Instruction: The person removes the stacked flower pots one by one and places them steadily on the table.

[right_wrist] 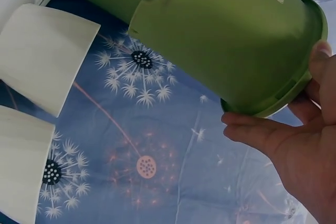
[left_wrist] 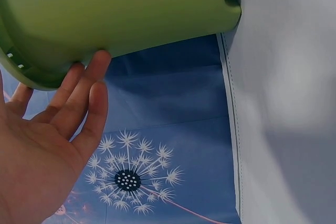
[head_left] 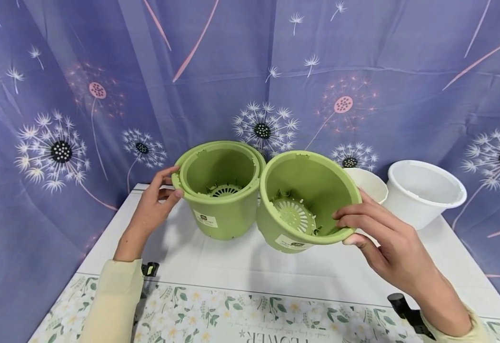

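In the head view, an upright stack of green plastic flowerpots [head_left: 228,214] stands on the table, one pot inside another, with a pale label on the outer wall. My left hand [head_left: 157,202] grips the stack's rim from the left; in the left wrist view its fingers [left_wrist: 79,95] touch the wall below the rim. A separate green flowerpot [head_left: 284,190] tilts toward me beside the stack, apparently off the table, its slotted bottom visible. My right hand [head_left: 387,236] holds that pot's right rim, fingers inside and thumb outside. The right wrist view shows its outer wall [right_wrist: 226,40].
To the right stand a white flowerpot [head_left: 421,190] and a smaller cream pot [head_left: 365,183], partly behind the right hand. A purple dandelion curtain [head_left: 215,105] hangs behind the white table [head_left: 220,264]. A floral-printed strip [head_left: 215,314] covers the near edge.
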`<state>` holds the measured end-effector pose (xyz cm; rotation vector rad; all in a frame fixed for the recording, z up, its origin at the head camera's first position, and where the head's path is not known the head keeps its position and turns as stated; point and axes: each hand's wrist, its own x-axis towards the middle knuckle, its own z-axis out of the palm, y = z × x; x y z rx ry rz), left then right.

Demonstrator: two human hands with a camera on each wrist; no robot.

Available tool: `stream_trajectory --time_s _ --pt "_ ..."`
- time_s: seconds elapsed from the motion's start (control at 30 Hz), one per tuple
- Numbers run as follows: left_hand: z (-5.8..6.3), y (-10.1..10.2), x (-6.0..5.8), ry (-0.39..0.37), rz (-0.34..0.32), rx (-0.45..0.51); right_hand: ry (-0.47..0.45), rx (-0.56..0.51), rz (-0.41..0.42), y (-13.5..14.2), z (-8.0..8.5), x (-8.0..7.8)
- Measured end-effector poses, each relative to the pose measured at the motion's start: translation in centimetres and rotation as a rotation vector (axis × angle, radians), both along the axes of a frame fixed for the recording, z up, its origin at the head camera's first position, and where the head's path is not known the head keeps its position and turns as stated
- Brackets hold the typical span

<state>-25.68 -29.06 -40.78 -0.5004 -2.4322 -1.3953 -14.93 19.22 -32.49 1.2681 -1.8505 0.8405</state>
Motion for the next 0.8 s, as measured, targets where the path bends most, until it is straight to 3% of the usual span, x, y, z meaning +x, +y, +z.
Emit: stream_trajectory --time_s 0.53,0.8 --pt "-0.2 -0.1 -0.2 0.008 0.007 -0.018 -0.023 0.100 -0.026 1.5 -0.4 -0.2" --pt "-0.4 -0.1 -0.3 0.020 0.003 -0.012 -0.088 0.186 -0.042 2.4 -1.1 -0.5"
